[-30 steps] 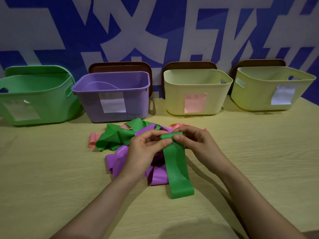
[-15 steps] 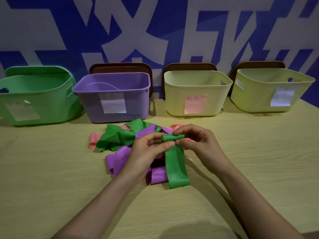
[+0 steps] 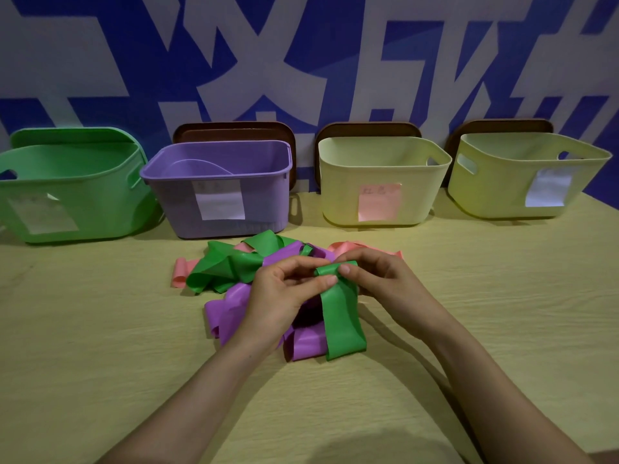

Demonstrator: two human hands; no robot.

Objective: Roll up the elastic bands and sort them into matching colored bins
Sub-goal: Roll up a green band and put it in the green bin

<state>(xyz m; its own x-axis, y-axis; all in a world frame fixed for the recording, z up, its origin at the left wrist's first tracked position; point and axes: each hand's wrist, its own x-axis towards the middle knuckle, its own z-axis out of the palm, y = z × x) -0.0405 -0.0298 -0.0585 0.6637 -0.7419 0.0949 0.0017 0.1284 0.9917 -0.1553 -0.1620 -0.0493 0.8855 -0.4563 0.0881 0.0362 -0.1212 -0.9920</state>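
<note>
Both hands are working the wide green flat elastic band (image 3: 342, 316) right now, in front of the purple plastic bin (image 3: 217, 202) and a touch to its right. The left hand (image 3: 281, 296) is pinching one side of the small roll at the band's top end, thumb pressing on the front, and the right hand (image 3: 385, 283) is pinching the other side, fingers curling over it. The loose tail is hanging down and lying across a purple band (image 3: 308, 343) in the tangled pile of green, purple and pink bands (image 3: 231, 269), which is sitting on the pale wooden table (image 3: 100, 346), also in front of the purple bin. So this is looking like the early part of the rolling step, with most of the strip lying unrolled. The next move is calling for the fingers turning the roll down the tail, feeding it in evenly and tightly so it is not springing open. After that comes a carry to the green plastic bin (image 3: 67, 195), standing just left of the purple bin.
</note>
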